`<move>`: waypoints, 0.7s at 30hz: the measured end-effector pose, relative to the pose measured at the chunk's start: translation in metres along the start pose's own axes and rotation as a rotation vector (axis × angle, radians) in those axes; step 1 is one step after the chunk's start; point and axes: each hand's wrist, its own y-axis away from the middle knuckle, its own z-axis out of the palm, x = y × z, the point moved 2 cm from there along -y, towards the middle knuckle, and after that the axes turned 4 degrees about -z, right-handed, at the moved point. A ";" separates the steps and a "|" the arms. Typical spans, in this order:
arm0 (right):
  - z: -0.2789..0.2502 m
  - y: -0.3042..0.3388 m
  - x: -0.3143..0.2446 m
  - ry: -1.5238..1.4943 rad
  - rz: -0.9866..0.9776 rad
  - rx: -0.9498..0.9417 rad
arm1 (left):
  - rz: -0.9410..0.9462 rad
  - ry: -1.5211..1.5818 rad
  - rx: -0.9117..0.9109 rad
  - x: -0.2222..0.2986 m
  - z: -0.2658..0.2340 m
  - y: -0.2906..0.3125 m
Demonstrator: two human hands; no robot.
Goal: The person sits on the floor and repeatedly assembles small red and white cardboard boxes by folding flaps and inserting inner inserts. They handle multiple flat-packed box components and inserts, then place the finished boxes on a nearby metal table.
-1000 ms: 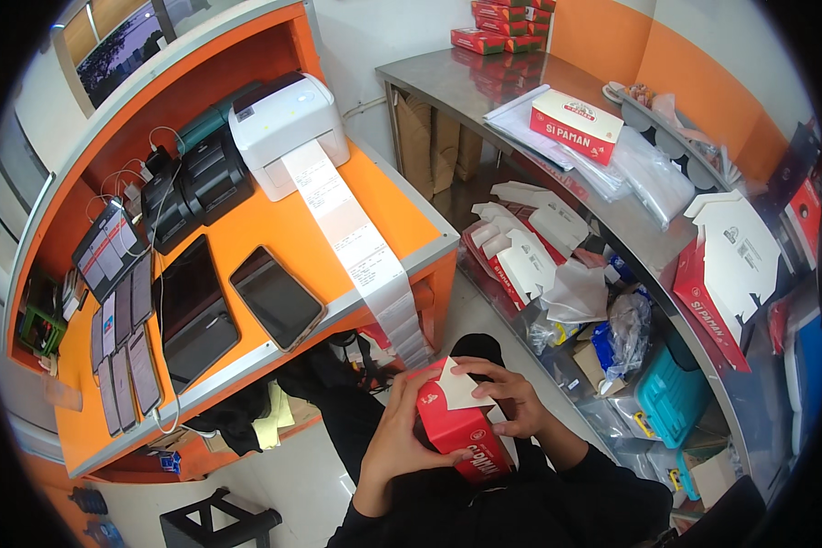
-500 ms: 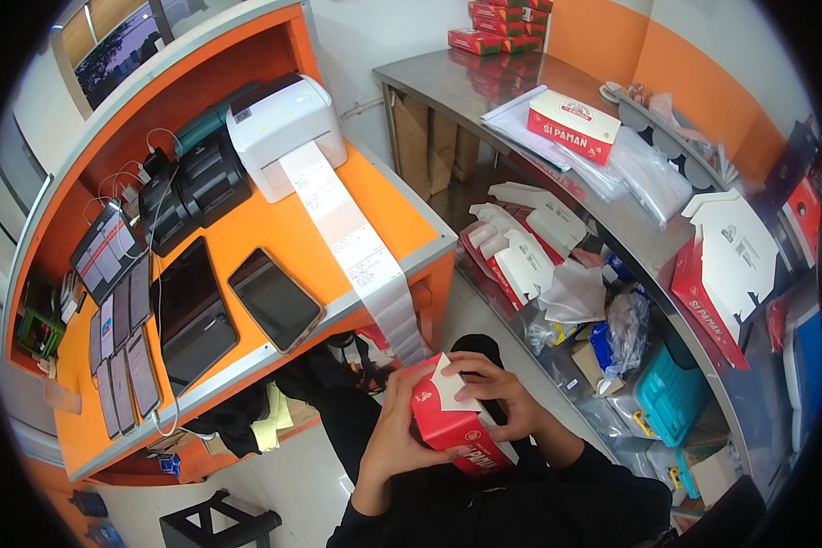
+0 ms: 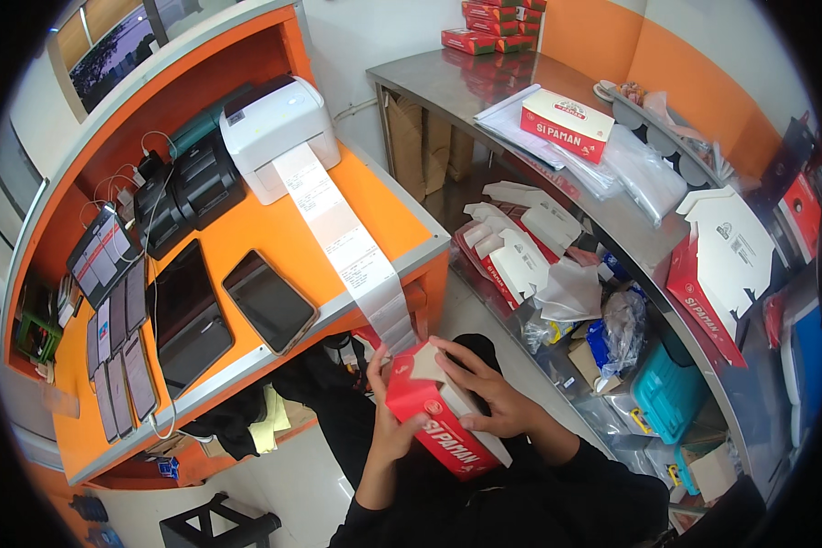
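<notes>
Over my lap I hold a red and white cardboard food box [image 3: 452, 443], tilted, its printed red side toward me. My left hand [image 3: 390, 425] is closed around its left end, thumb on the red face and fingers behind. Gripping the right side is my right hand [image 3: 497, 397], with its fingertips at the upper edge and over the pale flap. The box's inside is hidden. A long printed receipt strip [image 3: 347, 242] hangs from the white label printer [image 3: 278, 137] on the orange desk and runs down just behind the box.
Several phones [image 3: 123, 338], a black tablet [image 3: 187, 315] and a larger phone [image 3: 269, 301] lie on the desk [image 3: 383, 205]. On the steel counter [image 3: 420, 73] stand a finished box [image 3: 566, 125] and an unfolded one [image 3: 717, 274]. Open boxes [image 3: 507, 256] and a teal bin [image 3: 671, 393] fill the shelf below.
The box has turned in my hands, so more of its printed red side shows. My left hand has shifted along its left end, and my right fingers have moved to the upper edge.
</notes>
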 end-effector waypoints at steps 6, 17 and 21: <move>0.001 0.006 0.005 -0.037 0.268 -0.013 | -0.276 0.453 0.119 -0.046 -0.006 0.007; 0.002 0.019 0.040 -0.074 0.329 0.034 | -0.550 0.453 0.102 -0.083 -0.006 0.035; 0.001 0.015 0.036 -0.178 0.331 0.082 | -0.432 0.381 0.115 -0.076 -0.006 0.031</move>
